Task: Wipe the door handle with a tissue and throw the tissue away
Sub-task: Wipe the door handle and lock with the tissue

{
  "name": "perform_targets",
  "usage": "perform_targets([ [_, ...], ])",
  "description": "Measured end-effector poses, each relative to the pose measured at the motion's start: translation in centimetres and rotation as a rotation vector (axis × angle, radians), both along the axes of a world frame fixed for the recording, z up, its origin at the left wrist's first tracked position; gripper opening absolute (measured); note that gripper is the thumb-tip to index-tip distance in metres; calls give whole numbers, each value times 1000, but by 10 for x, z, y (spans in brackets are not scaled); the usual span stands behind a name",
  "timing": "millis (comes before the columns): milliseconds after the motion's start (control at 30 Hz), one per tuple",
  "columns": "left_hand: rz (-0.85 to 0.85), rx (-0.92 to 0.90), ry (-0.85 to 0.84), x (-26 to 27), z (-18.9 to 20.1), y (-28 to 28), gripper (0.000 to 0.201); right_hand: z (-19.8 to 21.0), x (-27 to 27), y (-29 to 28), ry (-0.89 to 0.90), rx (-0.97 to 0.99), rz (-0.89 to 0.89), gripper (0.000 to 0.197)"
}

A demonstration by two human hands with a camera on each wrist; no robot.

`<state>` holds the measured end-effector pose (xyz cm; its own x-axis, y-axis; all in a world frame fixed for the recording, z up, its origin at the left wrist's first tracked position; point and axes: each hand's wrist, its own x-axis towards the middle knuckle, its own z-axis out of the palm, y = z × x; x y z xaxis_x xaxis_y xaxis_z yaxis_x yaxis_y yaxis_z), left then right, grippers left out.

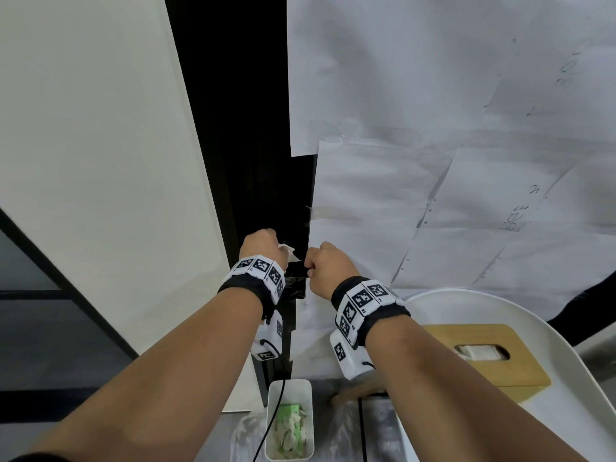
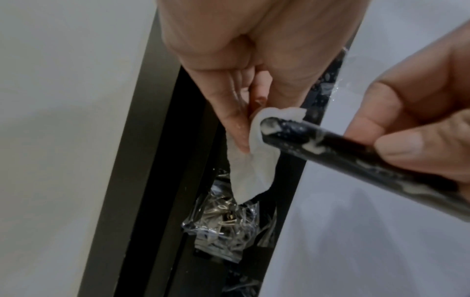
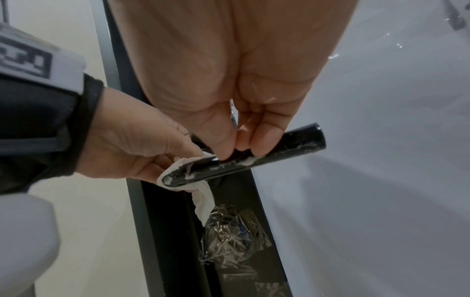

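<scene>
The black door handle (image 2: 361, 158) is a bar streaked with white smears, sticking out from the paper-covered door. My left hand (image 2: 244, 128) pinches a crumpled white tissue (image 2: 254, 166) against the handle's free end; the tissue wraps round the tip and hangs below it. My right hand (image 3: 241, 146) grips the handle (image 3: 274, 152) mid-length, thumb and fingers curled over it. In the head view both hands (image 1: 263, 248) (image 1: 326, 265) meet at the door's edge, with the tissue (image 1: 287, 249) peeking out; the handle is mostly hidden there.
A small white bin (image 1: 289, 385) with used tissues stands on the floor below my wrists. A wooden tissue box (image 1: 483, 371) sits on a white round seat (image 1: 583, 378) at the right. Crumpled clear tape (image 2: 226, 221) covers the door's edge. White wall (image 1: 83, 145) is left.
</scene>
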<state>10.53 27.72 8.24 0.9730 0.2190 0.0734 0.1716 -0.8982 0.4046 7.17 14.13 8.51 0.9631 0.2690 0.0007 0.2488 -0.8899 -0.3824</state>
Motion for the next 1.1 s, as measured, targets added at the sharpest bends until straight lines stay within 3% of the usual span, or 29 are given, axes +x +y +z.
perform_targets([
  [300,-13,-100,35,-3,-3,4,11,1,-1,0,12,-6,-6,16],
  [467,-13,-141,40,-4,-4,4,18,1,0,0,26,1,-12,17],
  [767,-44,-32,-41,-7,-2,-1,9,4,-1,0,38,-3,-18,16],
  [1100,-94,-59,36,-11,-3,9,14,5,-4,0,43,-55,6,23],
])
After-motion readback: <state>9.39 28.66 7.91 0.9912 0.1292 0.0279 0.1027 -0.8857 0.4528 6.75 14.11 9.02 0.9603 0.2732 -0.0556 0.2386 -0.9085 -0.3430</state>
